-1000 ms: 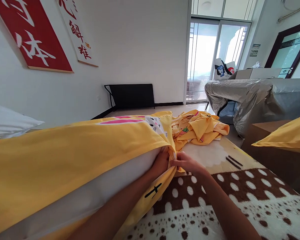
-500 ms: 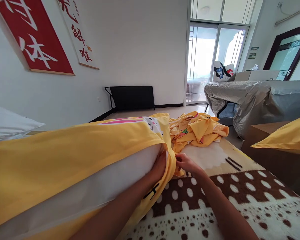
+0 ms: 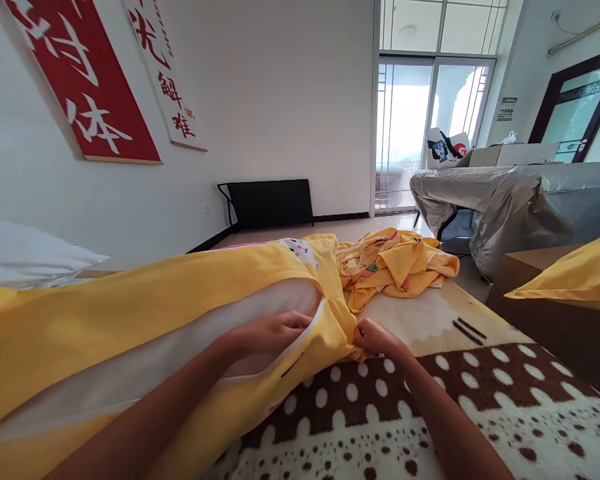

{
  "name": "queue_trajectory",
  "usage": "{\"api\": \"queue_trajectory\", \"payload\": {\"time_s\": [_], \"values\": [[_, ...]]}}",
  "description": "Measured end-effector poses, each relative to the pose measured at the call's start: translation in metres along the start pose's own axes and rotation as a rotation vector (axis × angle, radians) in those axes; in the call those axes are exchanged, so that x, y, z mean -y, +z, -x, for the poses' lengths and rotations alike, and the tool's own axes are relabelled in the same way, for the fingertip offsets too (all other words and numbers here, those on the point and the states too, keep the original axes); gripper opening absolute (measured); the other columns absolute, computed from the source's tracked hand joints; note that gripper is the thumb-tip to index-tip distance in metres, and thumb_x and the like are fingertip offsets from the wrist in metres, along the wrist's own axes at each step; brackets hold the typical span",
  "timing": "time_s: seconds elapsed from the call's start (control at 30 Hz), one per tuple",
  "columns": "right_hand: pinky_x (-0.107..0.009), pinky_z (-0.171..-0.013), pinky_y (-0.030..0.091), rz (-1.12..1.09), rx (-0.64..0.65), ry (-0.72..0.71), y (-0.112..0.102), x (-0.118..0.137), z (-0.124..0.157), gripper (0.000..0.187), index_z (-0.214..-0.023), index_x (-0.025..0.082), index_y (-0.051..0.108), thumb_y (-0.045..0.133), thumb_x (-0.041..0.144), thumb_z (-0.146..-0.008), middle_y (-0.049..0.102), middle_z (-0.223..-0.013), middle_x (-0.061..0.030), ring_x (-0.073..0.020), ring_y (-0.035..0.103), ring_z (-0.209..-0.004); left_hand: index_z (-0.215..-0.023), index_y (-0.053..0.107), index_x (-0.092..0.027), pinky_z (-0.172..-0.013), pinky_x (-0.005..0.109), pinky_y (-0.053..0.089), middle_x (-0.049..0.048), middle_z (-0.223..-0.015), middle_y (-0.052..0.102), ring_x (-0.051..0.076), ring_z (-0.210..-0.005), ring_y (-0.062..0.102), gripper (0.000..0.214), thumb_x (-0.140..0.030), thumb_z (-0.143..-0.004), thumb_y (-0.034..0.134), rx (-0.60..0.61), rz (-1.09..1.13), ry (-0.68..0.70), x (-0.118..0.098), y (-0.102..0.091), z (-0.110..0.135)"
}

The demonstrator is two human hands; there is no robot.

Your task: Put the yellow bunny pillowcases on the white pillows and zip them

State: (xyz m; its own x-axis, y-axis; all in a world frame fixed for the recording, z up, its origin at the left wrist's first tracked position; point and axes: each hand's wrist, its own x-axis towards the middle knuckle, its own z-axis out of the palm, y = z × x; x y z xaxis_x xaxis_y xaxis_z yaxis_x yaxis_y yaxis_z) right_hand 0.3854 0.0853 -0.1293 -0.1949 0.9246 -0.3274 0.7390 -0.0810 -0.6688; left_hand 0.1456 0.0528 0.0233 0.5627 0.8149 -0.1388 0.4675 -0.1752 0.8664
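A long white pillow lies across the bed inside a yellow cover printed with a cartoon rabbit face. The cover's side opening gapes, showing the white filling. My left hand rests on the pillow at that opening, fingers curled over the cover's white-lined edge. My right hand pinches the yellow fabric at the cover's end corner.
A crumpled yellow sheet lies beyond the hands on the brown-and-white dotted blanket. A white pillow sits at far left, a yellow pillow on a brown box at right. Behind stands a sofa under silver wrap.
My left hand has slid back from the cover's end corner along the opening toward me. My right hand stays pinched at the corner. The view has tilted slightly down.
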Motion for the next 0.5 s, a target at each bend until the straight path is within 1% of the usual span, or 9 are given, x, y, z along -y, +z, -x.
{"api": "queue_trajectory", "payload": {"time_s": [0.1, 0.17, 0.23, 0.27, 0.3, 0.33, 0.4, 0.47, 0.5], "values": [[-0.039, -0.081, 0.052, 0.044, 0.002, -0.001, 0.002, 0.003, 0.004, 0.032, -0.116, 0.016, 0.055, 0.054, 0.034, -0.090, 0.058, -0.116, -0.0074, -0.0197, 0.059, -0.097, -0.095, 0.071, -0.015, -0.058, 0.023, 0.044, 0.0035, -0.064, 0.065, 0.017, -0.061, 0.058, 0.052, -0.060, -0.079, 0.051, 0.102, -0.081, -0.125, -0.012, -0.026, 0.030], [-0.039, -0.082, 0.051, 0.073, -0.034, -0.022, 0.003, 0.007, 0.007, 0.032, -0.117, 0.016, 0.055, 0.054, 0.034, -0.090, 0.057, -0.117, -0.0077, -0.0198, 0.059, -0.098, -0.091, 0.071, -0.017, -0.055, 0.022, 0.040, 0.0019, -0.063, 0.063, 0.016, -0.060, 0.055, 0.044, -0.056, -0.074, 0.059, 0.177, -0.183, -0.153, -0.018, -0.032, 0.045], [-0.040, -0.083, 0.051, 0.101, -0.100, -0.066, 0.002, 0.014, 0.012, 0.033, -0.118, 0.017, 0.054, 0.054, 0.034, -0.090, 0.056, -0.119, -0.0082, -0.0201, 0.059, -0.099, -0.075, 0.069, -0.018, -0.050, 0.022, 0.032, -0.0001, -0.060, 0.057, 0.014, -0.055, 0.048, 0.029, -0.046, -0.071, 0.065, 0.259, -0.362, -0.138, -0.023, -0.033, 0.054], [-0.040, -0.082, 0.051, 0.112, -0.135, -0.097, 0.001, 0.019, 0.015, 0.034, -0.119, 0.017, 0.054, 0.054, 0.034, -0.090, 0.056, -0.119, -0.0082, -0.0199, 0.059, -0.099, -0.066, 0.066, -0.018, -0.048, 0.023, 0.028, -0.0004, -0.057, 0.054, 0.013, -0.052, 0.045, 0.026, -0.043, -0.074, 0.062, 0.252, -0.483, -0.117, -0.025, -0.033, 0.056], [-0.040, -0.081, 0.051, 0.122, -0.170, -0.135, -0.001, 0.026, 0.019, 0.032, -0.116, 0.016, 0.055, 0.054, 0.034, -0.090, 0.058, -0.116, -0.0078, -0.0192, 0.059, -0.097, -0.060, 0.061, -0.018, -0.048, 0.024, 0.026, -0.0004, -0.055, 0.051, 0.013, -0.050, 0.042, 0.030, -0.041, -0.078, 0.056, 0.174, -0.639, -0.079, -0.027, -0.034, 0.056], [-0.037, -0.079, 0.051, 0.129, -0.200, -0.177, -0.003, 0.033, 0.025, 0.027, -0.110, 0.015, 0.058, 0.054, 0.033, -0.090, 0.060, -0.109, -0.0067, -0.0178, 0.060, -0.092, -0.057, 0.057, -0.018, -0.049, 0.025, 0.026, 0.0000, -0.055, 0.050, 0.013, -0.051, 0.043, 0.033, -0.038, -0.082, 0.050, 0.028, -0.804, -0.031, -0.029, -0.036, 0.055], [-0.029, -0.072, 0.048, 0.134, -0.250, -0.275, -0.008, 0.050, 0.043, 0.017, -0.087, 0.013, 0.061, 0.053, 0.028, -0.090, 0.061, -0.085, -0.0020, -0.0129, 0.057, -0.077, -0.057, 0.054, -0.018, -0.055, 0.026, 0.030, 0.0014, -0.062, 0.055, 0.015, -0.057, 0.049, 0.032, -0.032, -0.084, 0.045, -0.379, -1.073, 0.059, -0.035, -0.048, 0.052], [-0.021, -0.064, 0.040, 0.130, -0.300, -0.374, -0.009, 0.068, 0.071, 0.024, -0.065, 0.013, 0.054, 0.050, 0.022, -0.088, 0.051, -0.064, 0.0032, -0.0082, 0.047, -0.064, -0.064, 0.057, -0.019, -0.061, 0.030, 0.032, 0.0044, -0.073, 0.060, 0.019, -0.065, 0.054, 0.027, -0.028, -0.085, 0.042, -0.741, -1.213, 0.107, -0.044, -0.065, 0.049], [-0.020, -0.061, 0.036, 0.123, -0.322, -0.427, -0.007, 0.076, 0.086, 0.027, -0.061, 0.014, 0.049, 0.049, 0.022, -0.087, 0.045, -0.060, 0.0049, -0.0069, 0.042, -0.061, -0.069, 0.059, -0.018, -0.063, 0.031, 0.032, 0.0065, -0.078, 0.060, 0.021, -0.068, 0.055, 0.025, -0.026, -0.085, 0.041, -0.885, -1.233, 0.124, -0.049, -0.073, 0.047]]}}
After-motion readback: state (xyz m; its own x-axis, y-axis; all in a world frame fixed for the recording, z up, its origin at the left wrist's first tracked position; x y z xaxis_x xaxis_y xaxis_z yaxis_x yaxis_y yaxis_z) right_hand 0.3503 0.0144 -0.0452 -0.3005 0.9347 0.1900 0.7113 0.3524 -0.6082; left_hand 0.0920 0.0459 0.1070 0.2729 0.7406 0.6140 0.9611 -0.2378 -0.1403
